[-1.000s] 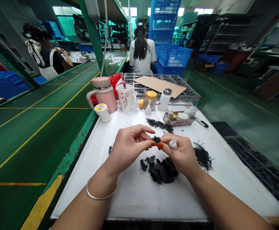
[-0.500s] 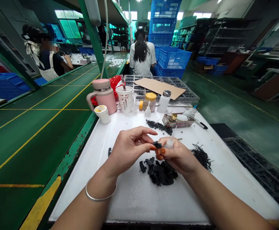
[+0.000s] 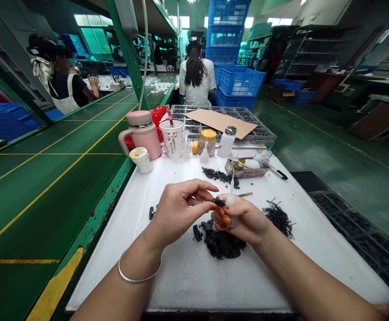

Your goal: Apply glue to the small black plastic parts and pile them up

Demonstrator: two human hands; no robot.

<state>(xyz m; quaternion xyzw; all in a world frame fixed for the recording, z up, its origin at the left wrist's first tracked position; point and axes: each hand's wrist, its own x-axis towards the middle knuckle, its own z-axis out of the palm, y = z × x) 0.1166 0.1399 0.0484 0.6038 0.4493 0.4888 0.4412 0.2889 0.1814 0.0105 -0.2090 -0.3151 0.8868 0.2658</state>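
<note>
Between thumb and fingertips, my left hand [image 3: 176, 211] pinches a small black plastic part [image 3: 219, 202]. My right hand [image 3: 250, 218] is closed around a translucent white squeeze bottle [image 3: 231, 199], whose thin nozzle points up. The right fingertips meet the black part at its right side. Below both hands lies a pile of curved black pieces [image 3: 226, 244] on the white tabletop [image 3: 188, 281]. Small black rings [image 3: 219, 174] are scattered beyond the hands. To the right is a heap of thin black sticks [image 3: 278, 218]. Another black piece [image 3: 151, 213] lies left of my left hand, partly hidden.
A pink mug [image 3: 144, 138], a paper cup [image 3: 172, 138], a white tub [image 3: 141, 160], a yellow-lidded jar [image 3: 208, 141] and a white bottle [image 3: 227, 141] stand at the back. A small box [image 3: 248, 168] holds bottles. Two people sit farther off, near stacked blue crates [image 3: 237, 82].
The squeeze bottle has turned from leaning right to nearly upright, and my right fingers have shifted slightly left. My left hand keeps its pinch on the black part.
</note>
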